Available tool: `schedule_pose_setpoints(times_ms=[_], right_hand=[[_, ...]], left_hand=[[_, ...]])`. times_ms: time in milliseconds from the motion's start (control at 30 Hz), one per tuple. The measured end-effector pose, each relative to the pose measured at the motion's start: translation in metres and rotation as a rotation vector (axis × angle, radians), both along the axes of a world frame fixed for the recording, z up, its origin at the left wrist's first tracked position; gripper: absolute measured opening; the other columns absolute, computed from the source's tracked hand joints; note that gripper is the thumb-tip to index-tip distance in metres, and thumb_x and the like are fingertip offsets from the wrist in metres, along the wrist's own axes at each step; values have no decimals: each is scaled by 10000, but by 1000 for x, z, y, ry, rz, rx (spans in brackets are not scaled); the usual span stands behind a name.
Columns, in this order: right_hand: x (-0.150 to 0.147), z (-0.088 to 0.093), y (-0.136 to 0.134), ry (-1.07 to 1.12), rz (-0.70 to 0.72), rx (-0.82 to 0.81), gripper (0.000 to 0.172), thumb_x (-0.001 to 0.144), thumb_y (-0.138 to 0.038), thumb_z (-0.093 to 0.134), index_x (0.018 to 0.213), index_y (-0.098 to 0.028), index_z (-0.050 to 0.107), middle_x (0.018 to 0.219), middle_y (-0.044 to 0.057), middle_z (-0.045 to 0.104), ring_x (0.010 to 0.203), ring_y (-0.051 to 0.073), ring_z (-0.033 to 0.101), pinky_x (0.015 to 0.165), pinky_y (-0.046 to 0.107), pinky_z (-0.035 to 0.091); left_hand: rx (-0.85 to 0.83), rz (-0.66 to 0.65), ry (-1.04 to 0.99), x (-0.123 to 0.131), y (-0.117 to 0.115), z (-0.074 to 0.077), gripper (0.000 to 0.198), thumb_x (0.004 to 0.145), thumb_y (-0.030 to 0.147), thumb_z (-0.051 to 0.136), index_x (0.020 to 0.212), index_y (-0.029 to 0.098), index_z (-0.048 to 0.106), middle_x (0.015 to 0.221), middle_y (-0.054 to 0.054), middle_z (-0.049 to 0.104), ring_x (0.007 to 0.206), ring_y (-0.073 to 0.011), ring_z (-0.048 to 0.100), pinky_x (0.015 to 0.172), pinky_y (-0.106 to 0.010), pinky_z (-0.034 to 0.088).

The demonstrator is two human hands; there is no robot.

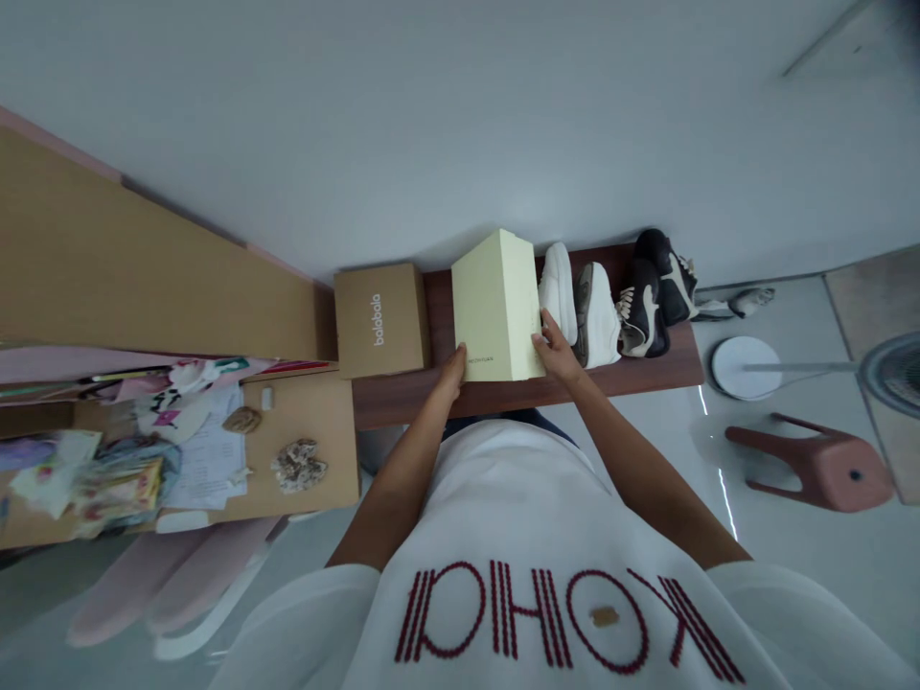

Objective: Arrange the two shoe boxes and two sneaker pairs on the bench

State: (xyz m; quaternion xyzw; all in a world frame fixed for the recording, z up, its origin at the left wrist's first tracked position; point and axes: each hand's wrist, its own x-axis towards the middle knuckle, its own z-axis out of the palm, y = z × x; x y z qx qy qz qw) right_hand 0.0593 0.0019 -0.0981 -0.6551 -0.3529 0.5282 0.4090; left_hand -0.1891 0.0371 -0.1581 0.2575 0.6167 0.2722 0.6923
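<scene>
A pale yellow shoebox (495,302) stands on a dark wooden bench (402,393) against the white wall. My left hand (454,369) presses on its near left corner. My right hand (552,345) grips its near right edge, fingers wrapped round the side. To the left of it sits a brown cardboard box (380,319) with white lettering. Right beside the yellow box lie white sneakers (579,302), then a dark pair of shoes (657,287).
A wooden desk (316,422) with papers, toys and clutter fills the left. A pink chair (179,575) is below it. On the shiny floor at right stand a fan's white base (747,367) and a fallen reddish stool (819,465).
</scene>
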Motion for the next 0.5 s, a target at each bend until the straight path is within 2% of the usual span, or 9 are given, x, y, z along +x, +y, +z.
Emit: schedule_pose_setpoints(times_ms=[67,133,267,367,500], right_hand=[[6,-1,1,-79,-16,-15,936,902,-729,629,1671,-246,401,1636,122,523,1467,351,541,1284,551,367],[8,1,3,-143,-26,-5,927,908,-784,578,1644,-235,455,1686,114,458,1545,353,445,1320,534,302],[5,9,8,-135,22,54,1001,894,-864,543,1677,-260,385,1755,76,343,1636,330,279,1352,503,229],[5,11,13,-106,45,59,1044,862,-863,600,1683,-269,351,1765,75,320,1637,337,274,1355,510,222],[4,8,19,-26,128,50,895,899,-752,608,1653,-320,394,1696,46,451,1576,341,396,1321,569,304]], left_hand=[[-139,17,-40,3,-2,8,580,944,634,668,1369,240,669,1442,-160,691,1386,-321,623,1123,-514,520],[-159,24,-77,2,-5,19,567,939,583,709,1399,259,647,1440,-154,693,1344,-316,650,1081,-521,552],[-113,42,-172,-6,-9,43,635,889,549,793,1452,318,612,1466,-138,676,1291,-317,671,995,-539,603],[-58,57,-187,-12,-12,60,697,862,534,829,1495,370,590,1471,-115,675,1248,-313,691,948,-528,627],[4,106,-143,-17,-21,77,782,825,525,866,1536,425,555,1485,-82,670,1216,-304,707,905,-480,637]])
